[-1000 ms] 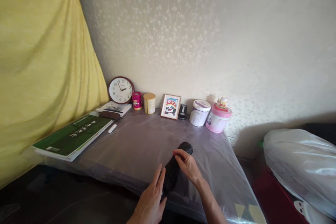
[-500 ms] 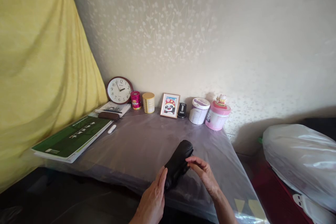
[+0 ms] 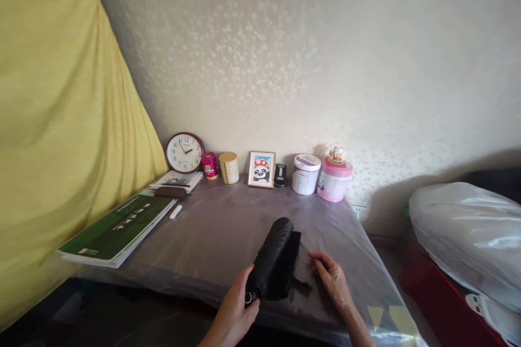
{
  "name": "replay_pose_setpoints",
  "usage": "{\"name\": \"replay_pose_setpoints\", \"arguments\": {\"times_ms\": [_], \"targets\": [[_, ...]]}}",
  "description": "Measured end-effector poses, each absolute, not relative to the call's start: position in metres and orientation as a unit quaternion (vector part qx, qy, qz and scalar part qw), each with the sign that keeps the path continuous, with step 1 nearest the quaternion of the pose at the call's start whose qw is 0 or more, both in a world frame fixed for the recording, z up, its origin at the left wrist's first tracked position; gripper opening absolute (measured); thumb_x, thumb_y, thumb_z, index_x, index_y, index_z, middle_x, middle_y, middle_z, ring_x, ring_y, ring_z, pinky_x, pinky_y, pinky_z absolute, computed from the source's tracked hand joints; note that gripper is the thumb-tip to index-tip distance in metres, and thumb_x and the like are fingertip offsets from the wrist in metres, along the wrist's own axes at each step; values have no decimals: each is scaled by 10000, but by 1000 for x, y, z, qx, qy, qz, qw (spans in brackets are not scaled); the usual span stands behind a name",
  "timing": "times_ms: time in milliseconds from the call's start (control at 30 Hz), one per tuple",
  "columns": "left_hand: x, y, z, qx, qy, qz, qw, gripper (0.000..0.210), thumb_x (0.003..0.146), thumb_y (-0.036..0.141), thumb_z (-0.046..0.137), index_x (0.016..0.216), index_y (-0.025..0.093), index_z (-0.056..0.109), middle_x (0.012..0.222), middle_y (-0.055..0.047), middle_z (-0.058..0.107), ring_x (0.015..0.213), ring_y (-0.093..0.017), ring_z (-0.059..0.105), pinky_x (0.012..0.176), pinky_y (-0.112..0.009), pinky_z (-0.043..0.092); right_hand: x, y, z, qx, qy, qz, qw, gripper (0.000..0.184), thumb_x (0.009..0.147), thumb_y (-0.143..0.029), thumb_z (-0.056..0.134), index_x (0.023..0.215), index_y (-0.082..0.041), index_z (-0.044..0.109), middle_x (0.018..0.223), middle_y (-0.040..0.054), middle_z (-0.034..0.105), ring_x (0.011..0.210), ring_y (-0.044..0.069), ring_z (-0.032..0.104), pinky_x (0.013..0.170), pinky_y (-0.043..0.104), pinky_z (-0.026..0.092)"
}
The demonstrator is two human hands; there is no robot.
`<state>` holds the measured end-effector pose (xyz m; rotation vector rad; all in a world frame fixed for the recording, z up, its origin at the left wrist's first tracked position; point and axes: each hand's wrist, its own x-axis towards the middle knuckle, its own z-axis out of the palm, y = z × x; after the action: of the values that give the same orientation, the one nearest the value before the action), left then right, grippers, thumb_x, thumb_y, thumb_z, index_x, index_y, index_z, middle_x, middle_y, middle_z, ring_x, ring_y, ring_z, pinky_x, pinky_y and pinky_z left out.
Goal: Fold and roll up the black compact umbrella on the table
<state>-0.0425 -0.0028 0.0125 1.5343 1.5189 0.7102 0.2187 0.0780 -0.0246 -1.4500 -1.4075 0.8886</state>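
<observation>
A black folded umbrella [image 3: 273, 255] lies at a slant over the front of the table. Its cloth is partly loose, with a flap spread along the right side and a short strap [image 3: 302, 286] sticking out. My left hand [image 3: 238, 303] grips the near end, thumb on top, beside a silver ring on the handle. To the right of the flap, my right hand [image 3: 331, 277] is off the umbrella, fingers loosely bent and a little apart, with nothing visible in them.
Along the wall stand a clock [image 3: 185, 153], a pink tin [image 3: 210, 166], a yellow tin [image 3: 229, 168], a framed panda picture [image 3: 261, 169] and two tubs [image 3: 306, 174]. A green book [image 3: 122, 226] lies at left by the yellow curtain [image 3: 61, 119]. A plastic-covered bundle [image 3: 468, 227] sits at right.
The umbrella's flap and strap have come loose on the right side. My right hand has let go and moved right. My left hand has shifted round the handle end.
</observation>
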Motion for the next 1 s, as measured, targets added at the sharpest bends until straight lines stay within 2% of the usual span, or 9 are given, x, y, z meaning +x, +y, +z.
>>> {"name": "replay_pose_setpoints", "arguments": {"times_ms": [100,167,267,433,567,700,800,867,1000], "targets": [[-51,0,10,504,632,290,512,568,805,299,379,1340,254,197,1179,-123,541,684,-175,658,470,-263,494,219,78,-25,-589,-582,342,444,403,728,-499,500,880,-174,684,705,40,663,619,178,584,607,265,471],[-57,0,4,508,670,312,442,557,834,333,339,1357,241,168,1276,-144,466,836,-196,653,544,-270,517,219,78,-25,-588,-588,331,445,391,733,-488,494,872,-178,687,691,38,665,618,179,586,602,261,469],[-64,-3,-2,653,642,331,230,553,862,276,302,1387,279,131,1467,-102,213,1227,-238,435,831,-319,490,219,78,-27,-585,-596,317,450,353,733,-453,495,857,-184,686,705,39,674,636,182,598,608,258,470],[-61,-1,-1,723,658,169,127,782,755,32,293,1399,339,-27,1515,-93,-20,1130,-217,530,704,-236,484,220,79,-29,-573,-592,317,469,330,724,-442,510,841,-191,689,753,52,693,671,195,618,627,266,484],[-63,10,-3,727,658,147,130,910,655,-38,323,1396,325,-62,1510,-102,66,1182,-209,480,753,-225,458,221,80,-32,-562,-597,316,478,312,733,-439,514,833,-200,688,760,52,695,695,206,622,640,279,486],[-70,16,11,671,661,215,259,852,664,70,406,1411,257,41,1388,-151,345,889,-168,619,683,-250,464,221,81,-34,-559,-600,315,477,284,735,-419,514,816,-202,680,758,46,692,690,203,620,656,284,481],[-73,15,28,552,628,314,449,753,691,216,453,1375,205,138,870,-42,621,554,-123,557,470,-222,420,222,81,-36,-555,-602,324,473,289,746,-423,504,833,-204,672,772,42,691,698,199,620,666,281,478],[-72,11,36,507,614,346,496,577,721,324,462,1259,172,320,615,44,533,487,-111,496,446,-211,396,223,81,-35,-557,-605,326,466,297,754,-425,489,843,-205,666,794,44,693,722,204,622,682,284,474],[-64,0,37,517,625,350,468,406,743,462,468,1014,160,489,588,37,513,464,-109,481,470,-234,406,223,79,-30,-557,-612,325,457,303,751,-434,468,823,-211,660,784,40,695,724,209,622,678,287,468]]}}
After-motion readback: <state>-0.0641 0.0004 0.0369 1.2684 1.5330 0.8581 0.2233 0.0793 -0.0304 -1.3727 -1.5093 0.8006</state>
